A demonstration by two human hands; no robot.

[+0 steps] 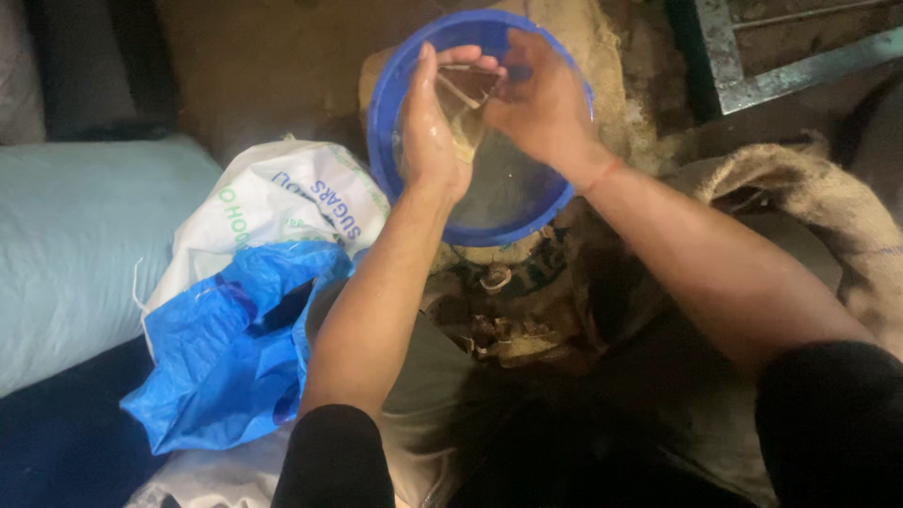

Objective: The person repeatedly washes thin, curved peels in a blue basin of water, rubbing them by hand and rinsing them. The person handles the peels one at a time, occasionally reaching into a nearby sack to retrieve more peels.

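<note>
A round blue sieve (404, 66) with a dark mesh bottom rests on a sack at the top centre. Both my hands are raised over it. My left hand (431, 132) is cupped, palm up, and holds a small clear plastic bag (466, 99) with pale grain or powder in it. My right hand (544, 99) grips the same bag from the right, its fingers pinching the bag's top edge. A red thread is tied round my right wrist.
A white printed sack (273, 202) and a crumpled blue plastic bag (221, 357) lie at the left. A pale blue cushion (75, 245) is further left. A brown jute sack (809, 198) lies at the right, a metal frame (752, 56) behind it.
</note>
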